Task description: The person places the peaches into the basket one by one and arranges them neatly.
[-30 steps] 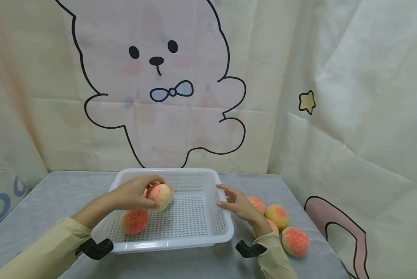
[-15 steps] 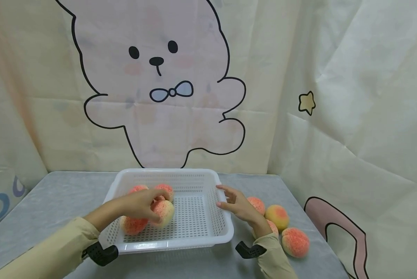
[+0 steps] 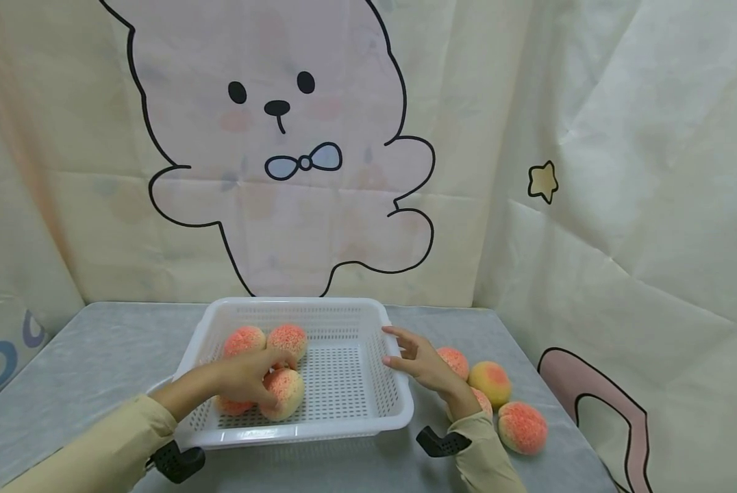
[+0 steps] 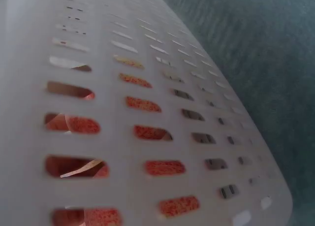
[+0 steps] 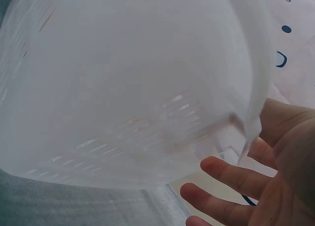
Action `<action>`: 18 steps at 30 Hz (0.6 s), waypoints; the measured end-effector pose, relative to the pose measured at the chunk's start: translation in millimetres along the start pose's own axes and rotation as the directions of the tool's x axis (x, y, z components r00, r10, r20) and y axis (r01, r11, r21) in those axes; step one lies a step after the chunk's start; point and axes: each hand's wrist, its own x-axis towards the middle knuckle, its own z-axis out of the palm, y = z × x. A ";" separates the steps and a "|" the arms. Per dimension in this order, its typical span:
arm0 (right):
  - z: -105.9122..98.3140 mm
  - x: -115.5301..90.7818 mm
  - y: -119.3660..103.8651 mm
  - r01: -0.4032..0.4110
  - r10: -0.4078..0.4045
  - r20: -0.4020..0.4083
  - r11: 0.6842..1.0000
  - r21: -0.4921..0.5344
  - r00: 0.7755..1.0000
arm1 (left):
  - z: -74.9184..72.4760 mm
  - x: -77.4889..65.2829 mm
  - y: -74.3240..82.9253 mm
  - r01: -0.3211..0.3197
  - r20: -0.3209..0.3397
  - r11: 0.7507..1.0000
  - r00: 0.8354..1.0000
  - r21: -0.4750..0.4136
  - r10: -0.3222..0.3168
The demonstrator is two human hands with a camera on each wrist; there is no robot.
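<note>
Yellow-pink peach [image 3: 285, 396]: gripped in left hand [image 3: 244, 376], toward front edge of basket [image 3: 301, 431]. Pinched right rim with right hand [image 3: 426, 363], likely for steadiness.

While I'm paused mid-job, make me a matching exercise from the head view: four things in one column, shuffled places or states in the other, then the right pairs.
Column one
1. Left grip
2. Right grip
3. White perforated plastic basket
4. Round yellow peach with an orange-red patch

Column two
A. At the right-hand rim
B. On the grey table, beyond the right side of the basket
C. Holding a speckled coral-and-cream round peach
D. Open-topped, with four peaches visible inside

Right pairs: 1-C, 2-A, 3-D, 4-B
</note>
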 end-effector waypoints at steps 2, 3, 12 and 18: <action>-0.2 -0.2 -0.6 0.003 -0.003 0.002 1.000 0.003 1.000 | 0.1 0.0 -0.9 -0.003 0.004 1.000 1.000 -0.007 0.003; -0.3 -0.2 -1.0 0.002 -0.002 0.003 1.000 0.004 1.000 | 0.0 -0.2 -1.2 -0.005 0.009 1.000 1.000 -0.013 0.005; -0.5 0.2 -3.7 -0.004 0.004 -0.003 1.000 -0.013 1.000 | -2.5 0.0 -3.6 -0.020 0.039 1.000 0.999 -0.014 0.021; 0.5 -0.2 -2.4 -0.005 0.005 -0.005 1.000 -0.007 1.000 | -2.1 0.5 -4.9 -0.003 0.054 1.000 0.999 -0.001 0.003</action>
